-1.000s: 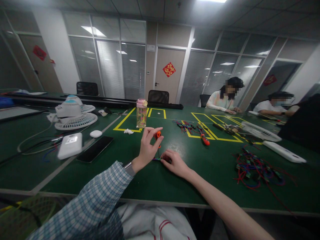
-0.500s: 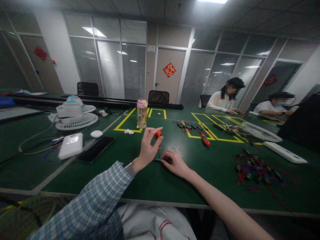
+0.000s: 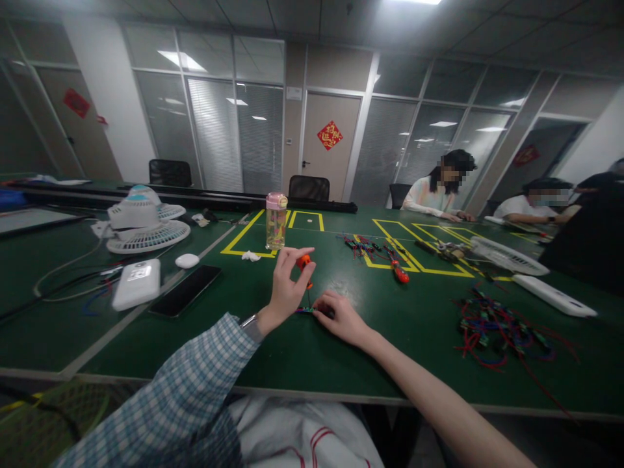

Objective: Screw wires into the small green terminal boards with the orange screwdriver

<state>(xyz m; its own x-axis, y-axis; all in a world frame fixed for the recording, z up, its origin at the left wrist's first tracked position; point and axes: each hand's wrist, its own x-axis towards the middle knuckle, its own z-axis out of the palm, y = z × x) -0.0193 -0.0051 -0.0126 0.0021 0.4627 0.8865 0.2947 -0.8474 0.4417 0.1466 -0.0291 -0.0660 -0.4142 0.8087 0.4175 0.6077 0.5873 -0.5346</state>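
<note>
My left hand (image 3: 288, 283) grips the orange handle of a screwdriver (image 3: 305, 262), held nearly upright with its thin shaft pointing down. The tip meets a small green circuit board (image 3: 305, 310) on the table. My right hand (image 3: 340, 317) lies low on the table, its fingers pinching the board's right end; the palm side is in shadow. Behind my left hand stands a clear bottle with a pink lid (image 3: 276, 221).
The green table (image 3: 409, 351) carries a tangle of wired boards (image 3: 500, 328) at right and more wired boards (image 3: 363, 247) beyond my hands. A red-handled tool (image 3: 400, 273) lies there. Left are a phone (image 3: 186, 291), a white power bank (image 3: 137, 284) and fans (image 3: 149, 235). People sit at far right.
The screwdriver handle leans slightly further left, and my left fingers have shifted a little on it. My right hand stays at the board. At far right, a dark-clothed figure has shifted.
</note>
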